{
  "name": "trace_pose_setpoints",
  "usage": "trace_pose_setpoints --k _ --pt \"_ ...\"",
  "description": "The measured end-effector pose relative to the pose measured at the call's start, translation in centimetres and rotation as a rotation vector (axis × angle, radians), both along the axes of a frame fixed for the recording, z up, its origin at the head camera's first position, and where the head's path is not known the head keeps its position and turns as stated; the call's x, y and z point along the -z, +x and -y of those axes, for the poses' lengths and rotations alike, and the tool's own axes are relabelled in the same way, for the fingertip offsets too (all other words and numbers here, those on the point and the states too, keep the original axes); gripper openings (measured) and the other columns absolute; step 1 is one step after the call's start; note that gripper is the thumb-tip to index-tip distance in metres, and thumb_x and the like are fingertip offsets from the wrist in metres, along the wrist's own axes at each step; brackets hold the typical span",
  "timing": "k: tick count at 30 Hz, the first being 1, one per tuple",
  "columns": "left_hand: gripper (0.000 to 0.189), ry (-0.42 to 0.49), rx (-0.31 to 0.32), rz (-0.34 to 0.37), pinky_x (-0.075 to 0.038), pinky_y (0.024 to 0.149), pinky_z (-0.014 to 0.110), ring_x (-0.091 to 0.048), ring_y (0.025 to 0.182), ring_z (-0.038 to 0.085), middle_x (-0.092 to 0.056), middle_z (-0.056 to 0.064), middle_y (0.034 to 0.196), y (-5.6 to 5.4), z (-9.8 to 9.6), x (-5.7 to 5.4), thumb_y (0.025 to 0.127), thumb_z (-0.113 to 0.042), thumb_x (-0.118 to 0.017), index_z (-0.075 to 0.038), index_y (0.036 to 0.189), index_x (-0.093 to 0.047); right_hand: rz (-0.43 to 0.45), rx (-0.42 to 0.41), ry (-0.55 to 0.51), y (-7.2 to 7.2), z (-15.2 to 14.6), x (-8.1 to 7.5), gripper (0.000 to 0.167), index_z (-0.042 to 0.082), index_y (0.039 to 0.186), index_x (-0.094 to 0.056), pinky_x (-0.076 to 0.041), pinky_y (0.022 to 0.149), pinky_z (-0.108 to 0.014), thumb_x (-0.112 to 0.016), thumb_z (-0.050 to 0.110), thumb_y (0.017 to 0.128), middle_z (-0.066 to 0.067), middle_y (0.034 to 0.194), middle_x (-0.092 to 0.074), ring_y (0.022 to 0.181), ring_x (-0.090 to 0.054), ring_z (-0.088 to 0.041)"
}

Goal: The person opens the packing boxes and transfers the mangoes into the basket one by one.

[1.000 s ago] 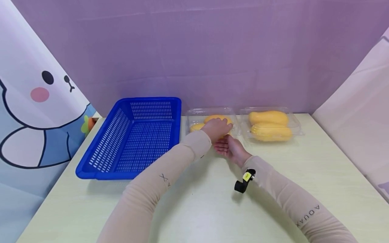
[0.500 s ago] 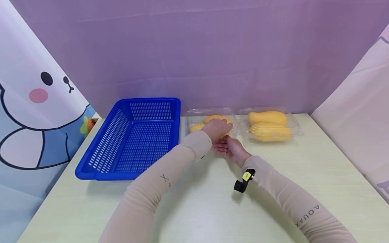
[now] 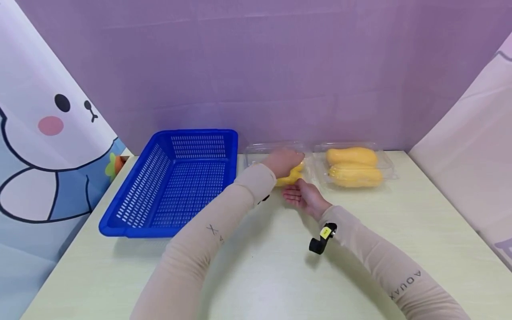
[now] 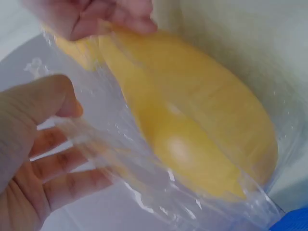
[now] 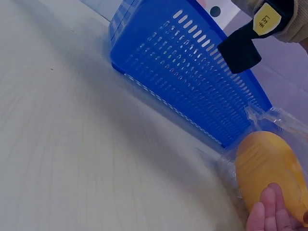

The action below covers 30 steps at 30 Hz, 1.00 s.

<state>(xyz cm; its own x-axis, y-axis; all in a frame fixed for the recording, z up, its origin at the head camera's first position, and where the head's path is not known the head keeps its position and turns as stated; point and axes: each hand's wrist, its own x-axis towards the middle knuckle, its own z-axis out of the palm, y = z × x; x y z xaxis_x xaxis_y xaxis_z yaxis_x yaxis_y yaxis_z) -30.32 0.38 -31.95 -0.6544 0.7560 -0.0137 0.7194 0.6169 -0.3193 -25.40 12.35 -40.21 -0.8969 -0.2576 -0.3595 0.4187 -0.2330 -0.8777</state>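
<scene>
A clear plastic tray [image 3: 256, 151] at the back of the table holds yellow, pear-shaped squash [image 4: 192, 86] under crinkled plastic wrap [image 4: 139, 192]. My left hand [image 3: 283, 162], over the tray, pinches a stretch of that wrap between thumb and fingers in the left wrist view. The wrap slants across the smooth squash. At the tray's near right corner, my right hand [image 3: 308, 198] is palm up with its thumb at the yellow squash. Its fingers [image 5: 269, 211] lie against the squash in the right wrist view; I cannot tell whether it also grips the wrap.
Left of the tray stands a blue slotted basket [image 3: 230, 178]. To the right, a second clear tray [image 3: 390, 166] holds two wrapped yellow squash [image 3: 356, 173]. A purple cloth [image 3: 256, 75] hangs behind the table. Black wrist cameras [image 3: 318, 245] stick out from the sleeves.
My left hand has moved slightly left and back, and more of the yellow squash shows in front of it. My right hand has stayed at the tray's corner.
</scene>
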Motion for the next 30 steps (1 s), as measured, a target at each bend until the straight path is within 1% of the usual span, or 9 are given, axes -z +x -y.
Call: trace_pose_setpoints --k 1,4,8,11,16,19,24,30 --pt "0.035 0.005 0.003 0.011 -0.049 0.088 0.033 -0.062 0.099 0.023 -0.065 0.006 0.106 -0.1 0.1 -0.2 0.085 -0.009 -0.067 -0.009 0.118 -0.054 0.002 0.002 0.001 0.0 0.0 0.0 0.042 -0.015 0.121 -0.045 -0.055 0.075 -0.027 -0.024 0.016 0.102 -0.005 0.077 -0.066 0.073 -0.065 -0.015" --pt "0.034 -0.019 -0.008 0.011 -0.05 0.087 0.034 -0.062 0.098 0.024 -0.065 0.006 0.105 -0.1 0.0 -0.2 0.086 -0.01 -0.066 -0.01 0.118 -0.055 0.003 0.001 0.004 0.0 -0.1 0.0 0.042 -0.016 0.121 -0.045 -0.055 0.074 -0.026 -0.025 0.015 0.101 -0.006 0.077 -0.066 0.072 -0.066 -0.015" --pt "0.028 -0.078 -0.009 0.009 -0.052 0.083 0.034 -0.063 0.092 0.023 -0.067 0.006 0.1 0.4 -0.3 -0.5 0.089 -0.006 -0.059 -0.011 0.117 -0.058 -0.004 -0.015 0.034 -0.1 0.0 -0.1 0.045 -0.017 0.122 -0.044 -0.055 0.075 -0.026 -0.025 0.018 0.102 -0.006 0.08 -0.066 0.074 -0.066 -0.015" --pt "0.026 -0.104 -0.018 0.033 -0.052 0.084 0.032 -0.064 0.092 0.021 -0.068 0.005 0.1 0.7 -0.5 -0.9 0.092 -0.004 -0.056 -0.012 0.116 -0.06 -0.011 -0.035 0.071 -0.1 0.0 -0.3 0.047 -0.017 0.124 -0.043 -0.054 0.078 -0.028 -0.024 0.02 0.103 -0.006 0.082 -0.065 0.077 -0.065 -0.015" --pt "0.026 -0.119 -0.03 0.073 -0.051 0.084 0.03 -0.063 0.093 0.02 -0.067 0.003 0.102 0.7 -0.5 -1.3 0.093 -0.004 -0.055 -0.013 0.116 -0.06 -0.004 -0.048 0.108 -0.1 -0.1 -0.4 0.047 -0.018 0.125 -0.042 -0.053 0.084 -0.031 -0.025 0.02 0.103 -0.005 0.081 -0.065 0.078 -0.066 -0.015" --pt "0.024 -0.123 -0.029 0.082 -0.051 0.083 0.03 -0.063 0.093 0.02 -0.068 0.003 0.102 0.6 -0.5 -1.4 0.094 -0.005 -0.055 -0.014 0.115 -0.061 0.002 -0.046 0.109 -0.2 0.0 -0.4 0.046 -0.018 0.123 -0.044 -0.054 0.082 -0.031 -0.026 0.019 0.102 -0.005 0.079 -0.065 0.076 -0.066 -0.015" --pt "0.023 -0.121 -0.015 0.087 -0.051 0.085 0.031 -0.063 0.094 0.021 -0.068 0.003 0.104 0.5 -0.5 -1.4 0.095 -0.004 -0.051 -0.013 0.112 -0.063 0.0 -0.056 0.103 -0.2 0.1 -0.3 0.043 -0.018 0.118 -0.046 -0.055 0.076 -0.028 -0.026 0.016 0.101 -0.006 0.077 -0.065 0.073 -0.065 -0.014" --pt "0.027 -0.113 -0.01 0.095 -0.05 0.085 0.032 -0.062 0.095 0.02 -0.068 0.003 0.108 0.1 -0.5 -1.2 0.094 -0.003 -0.05 -0.014 0.114 -0.064 0.008 -0.06 0.124 -0.2 0.2 -0.5 0.04 -0.014 0.112 -0.05 -0.055 0.073 -0.026 -0.027 0.017 0.101 -0.005 0.076 -0.065 0.073 -0.065 -0.014"
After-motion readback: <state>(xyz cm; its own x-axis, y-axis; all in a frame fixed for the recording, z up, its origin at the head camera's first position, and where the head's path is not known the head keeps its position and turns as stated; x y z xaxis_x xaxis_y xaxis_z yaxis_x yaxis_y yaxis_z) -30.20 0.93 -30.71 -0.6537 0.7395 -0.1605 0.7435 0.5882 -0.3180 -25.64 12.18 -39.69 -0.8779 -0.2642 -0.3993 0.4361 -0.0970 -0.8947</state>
